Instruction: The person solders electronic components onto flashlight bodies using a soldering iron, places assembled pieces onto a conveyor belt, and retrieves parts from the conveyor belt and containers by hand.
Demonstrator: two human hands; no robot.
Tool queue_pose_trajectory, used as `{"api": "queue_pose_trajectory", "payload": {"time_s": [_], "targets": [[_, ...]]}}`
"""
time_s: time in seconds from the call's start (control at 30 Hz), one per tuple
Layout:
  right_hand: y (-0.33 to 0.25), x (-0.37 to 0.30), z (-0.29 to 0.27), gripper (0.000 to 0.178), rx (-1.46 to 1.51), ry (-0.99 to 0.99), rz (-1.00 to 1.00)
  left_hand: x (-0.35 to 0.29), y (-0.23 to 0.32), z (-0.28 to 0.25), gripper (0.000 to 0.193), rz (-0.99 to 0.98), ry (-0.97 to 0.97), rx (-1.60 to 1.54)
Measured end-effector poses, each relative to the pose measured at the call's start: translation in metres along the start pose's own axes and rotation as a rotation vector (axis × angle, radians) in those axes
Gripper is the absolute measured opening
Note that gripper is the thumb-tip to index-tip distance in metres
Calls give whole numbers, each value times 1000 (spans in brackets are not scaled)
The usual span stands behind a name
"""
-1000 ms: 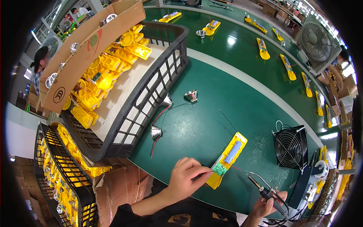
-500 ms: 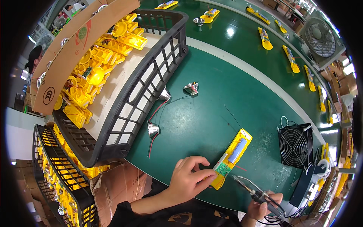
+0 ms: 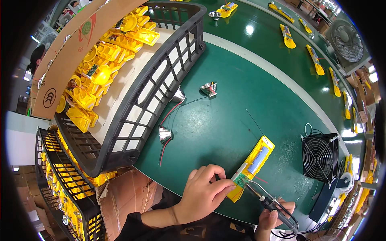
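A long yellow plastic casing (image 3: pixel 265 145) lies slantwise on the green bench, with a blue cylindrical battery (image 3: pixel 257 160) and a small green circuit board (image 3: pixel 240 179) in it. My left hand (image 3: pixel 205 193) is closed in a pinch at the board's left edge; whatever sits between thumb and forefinger is hidden. In my right hand (image 3: pixel 275 217) is a soldering iron (image 3: pixel 270 204) with a thin curved metal tube along it. Its tip reaches the right side of the circuit board. A red wire (image 3: pixel 260 179) sticks out beside the casing, and a thin dark wire (image 3: pixel 255 121) rises from its far end.
Several silver reflector cups (image 3: pixel 208 89) with wires lie on the bench beside a black crate (image 3: pixel 132 120) of yellow casings. A black fan (image 3: pixel 320 156) stands at the right. Beyond, a green conveyor (image 3: pixel 257 30) carries yellow casings. Another filled crate (image 3: pixel 72 180) is at lower left.
My right hand has brought the soldering iron left and up, so its tip now meets the circuit board. My left hand keeps its pinch there. The view has shifted slightly.
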State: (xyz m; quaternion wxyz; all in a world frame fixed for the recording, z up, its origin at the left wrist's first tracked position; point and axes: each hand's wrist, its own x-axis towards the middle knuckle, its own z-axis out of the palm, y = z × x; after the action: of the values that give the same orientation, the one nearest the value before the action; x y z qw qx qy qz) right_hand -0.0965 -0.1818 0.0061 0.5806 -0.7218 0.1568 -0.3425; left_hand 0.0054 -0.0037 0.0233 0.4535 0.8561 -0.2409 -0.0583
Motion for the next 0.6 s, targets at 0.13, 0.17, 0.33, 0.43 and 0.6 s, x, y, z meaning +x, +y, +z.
{"api": "queue_pose_trajectory", "payload": {"time_s": [0.13, 0.17, 0.33, 0.43, 0.6], "targets": [[0, -1, 0, 41, 22, 1, 4, 2, 2, 0, 11, -24, -3, 6], [0, -1, 0, 41, 11, -18, 15, 2, 3, 0, 11, -24, -6, 6], [-4, -2, -1, 41, 87, -35, 125, 3, 5, 0, 10, -51, -7, 10], [-5, -1, -2, 41, 79, -43, 139, 4, 7, 0, 11, -52, -12, 24], [-6, -1, -4, 39, 59, -95, 150, 5, 8, -1, 11, -58, -17, 22]]}}
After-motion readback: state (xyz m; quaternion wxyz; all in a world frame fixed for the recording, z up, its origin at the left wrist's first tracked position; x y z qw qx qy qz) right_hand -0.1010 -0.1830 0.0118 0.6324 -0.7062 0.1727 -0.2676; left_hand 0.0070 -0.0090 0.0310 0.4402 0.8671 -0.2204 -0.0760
